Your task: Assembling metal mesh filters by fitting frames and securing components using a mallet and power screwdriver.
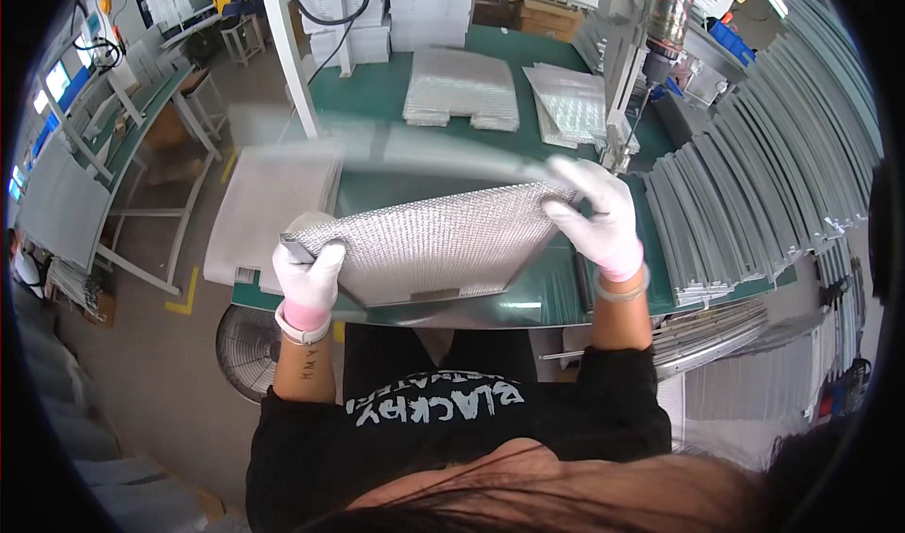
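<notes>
A silvery metal mesh panel (434, 246) is tilted above the near edge of the green bench, spanning both hands. My left hand (309, 267), in a white glove with a pink cuff, is closed around its left end. A short grey metal profile end (296, 247) shows beside those fingers. At the panel's upper right corner, my gloved right hand (601, 220) has its thumb and fingers closed on the edge. Behind the panel, a long pale strip (434, 154) is smeared by motion. Its right end meets my right fingertips, but whether they grip it I cannot tell.
Flat pale panels (269, 208) lie stacked at the bench's left. Mesh sheets (462, 85) are piled farther back. A power screwdriver (671, 10) hangs beside a white post at the right. Many grey frame strips (754, 184) stand in rows there. A fan (247, 352) sits below left.
</notes>
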A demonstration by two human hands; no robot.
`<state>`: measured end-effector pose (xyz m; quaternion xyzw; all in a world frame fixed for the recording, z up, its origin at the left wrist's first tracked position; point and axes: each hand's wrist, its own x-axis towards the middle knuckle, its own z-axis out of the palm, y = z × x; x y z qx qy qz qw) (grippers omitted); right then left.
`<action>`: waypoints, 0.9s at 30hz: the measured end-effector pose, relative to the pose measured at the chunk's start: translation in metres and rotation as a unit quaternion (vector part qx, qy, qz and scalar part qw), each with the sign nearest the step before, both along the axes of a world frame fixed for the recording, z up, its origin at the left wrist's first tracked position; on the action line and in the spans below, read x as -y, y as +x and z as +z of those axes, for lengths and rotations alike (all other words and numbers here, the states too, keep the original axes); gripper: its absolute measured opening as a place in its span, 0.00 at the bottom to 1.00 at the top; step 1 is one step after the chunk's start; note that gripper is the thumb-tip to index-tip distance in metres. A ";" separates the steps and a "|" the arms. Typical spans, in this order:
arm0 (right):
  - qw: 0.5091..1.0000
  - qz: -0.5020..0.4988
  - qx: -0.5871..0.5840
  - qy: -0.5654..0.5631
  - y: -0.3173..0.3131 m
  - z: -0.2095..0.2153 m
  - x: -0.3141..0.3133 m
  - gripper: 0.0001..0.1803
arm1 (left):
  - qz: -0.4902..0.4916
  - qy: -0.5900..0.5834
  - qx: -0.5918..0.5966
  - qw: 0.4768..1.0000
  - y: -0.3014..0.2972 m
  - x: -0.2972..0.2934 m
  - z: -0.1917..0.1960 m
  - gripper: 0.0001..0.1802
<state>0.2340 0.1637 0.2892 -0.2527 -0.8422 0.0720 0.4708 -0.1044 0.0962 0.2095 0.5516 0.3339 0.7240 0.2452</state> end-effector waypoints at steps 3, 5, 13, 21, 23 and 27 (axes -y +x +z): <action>0.989 0.066 0.131 -0.003 0.004 0.035 0.002 0.27 | -0.015 -0.028 0.035 0.999 0.000 0.001 -0.002 0.11; 0.978 0.093 0.188 0.018 0.001 0.050 0.000 0.28 | -0.025 -0.011 0.017 0.999 -0.005 -0.001 -0.007 0.12; 0.909 0.255 0.329 0.028 -0.055 0.084 0.006 0.32 | -0.102 -0.047 -0.029 0.993 -0.010 0.007 0.011 0.14; 0.916 0.262 0.304 0.015 -0.090 0.075 0.008 0.30 | -0.070 0.030 -0.075 0.994 -0.009 0.014 0.040 0.07; 0.901 0.283 0.326 0.031 -0.089 0.077 0.007 0.31 | -0.006 0.085 0.010 0.996 -0.001 0.008 0.023 0.23; 0.910 0.290 0.294 0.020 -0.091 0.076 0.009 0.33 | 0.077 0.146 0.075 0.983 0.010 0.000 0.019 0.43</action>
